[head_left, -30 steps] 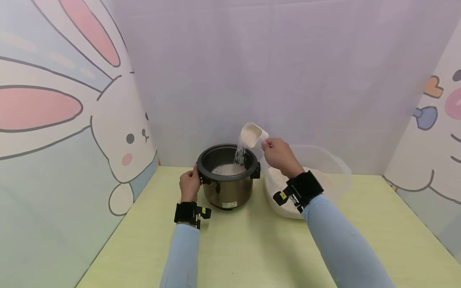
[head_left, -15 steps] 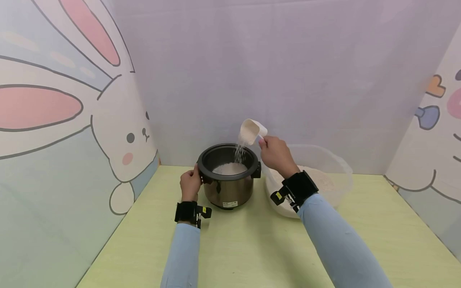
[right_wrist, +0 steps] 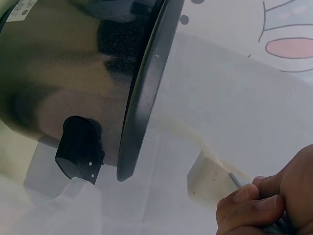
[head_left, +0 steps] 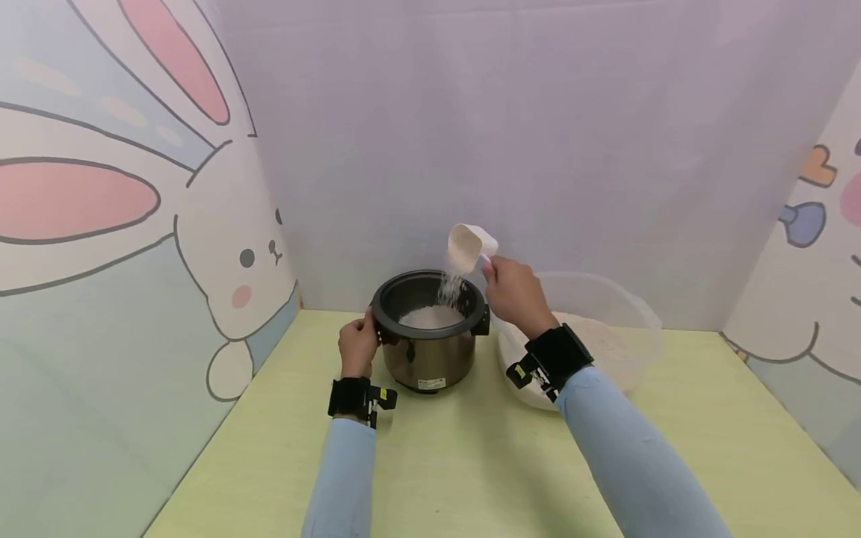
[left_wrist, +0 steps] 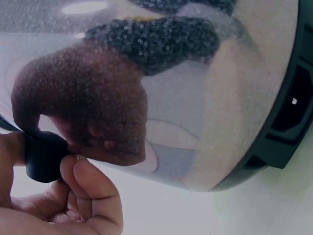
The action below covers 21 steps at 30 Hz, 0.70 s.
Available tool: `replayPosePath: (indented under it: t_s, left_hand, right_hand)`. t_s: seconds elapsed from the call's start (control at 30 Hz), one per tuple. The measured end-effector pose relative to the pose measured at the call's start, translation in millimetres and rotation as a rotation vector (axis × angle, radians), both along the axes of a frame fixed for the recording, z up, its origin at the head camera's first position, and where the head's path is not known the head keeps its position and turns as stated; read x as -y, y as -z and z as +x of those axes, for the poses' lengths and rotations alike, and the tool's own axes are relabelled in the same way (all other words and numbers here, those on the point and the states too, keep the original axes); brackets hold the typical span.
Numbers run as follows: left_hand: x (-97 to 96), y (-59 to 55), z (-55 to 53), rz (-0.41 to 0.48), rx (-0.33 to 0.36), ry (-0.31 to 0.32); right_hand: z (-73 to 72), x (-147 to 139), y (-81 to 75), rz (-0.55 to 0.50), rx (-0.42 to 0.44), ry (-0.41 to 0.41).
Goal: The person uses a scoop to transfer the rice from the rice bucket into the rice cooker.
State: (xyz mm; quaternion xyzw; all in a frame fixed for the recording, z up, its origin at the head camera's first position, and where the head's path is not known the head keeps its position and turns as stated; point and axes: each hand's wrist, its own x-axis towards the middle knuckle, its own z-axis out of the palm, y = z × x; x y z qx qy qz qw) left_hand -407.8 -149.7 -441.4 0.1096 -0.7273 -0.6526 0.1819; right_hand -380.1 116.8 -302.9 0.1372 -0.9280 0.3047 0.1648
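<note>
A rice cooker with a dark rim and no lid stands on the table, white rice inside it. At its left side my left hand grips the black side handle, thumb and curled fingers around it in the left wrist view. Above the cooker's right rim, my right hand holds a white measuring scoop by its thin handle. The scoop is tilted left, and grains fall from its lip into the cooker. In the right wrist view the fingers curl round that handle.
Right of the cooker, close beside it, stands a translucent plastic tub with white rice in it, partly hidden by my right arm. Behind is a pale curtain wall; a rabbit-printed panel borders the yellow-green table on the left.
The scoop has tipped further and the rice left in it has dwindled as the stream thins. My right hand shifted slightly left. My left hand keeps its grip on the cooker handle.
</note>
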Motion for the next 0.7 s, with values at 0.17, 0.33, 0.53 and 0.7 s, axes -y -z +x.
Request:
replayPosePath:
  t_s: [0.17,0.33,0.53,0.7]
  left_hand:
    - [0.9,-1.9,1.0,-0.008,-0.005,0.003]
    - [1.7,-0.7,2.1,-0.006,-0.009,0.007]
    - [1.3,-1.2,2.3,-0.001,-0.011,0.008]
    - [0.6,-2.6,2.4,-0.007,-0.015,0.010]
  right_hand:
    - [-0.5,0.8,0.3,0.015,-0.023,-0.008]
    - [1.7,2.7,-1.3,0.024,-0.031,-0.021]
    - [4.0,2.4,-1.3,0.060,-0.052,-0.018]
    - [3.7,1.8,0.7,0.066,-0.069,-0.006]
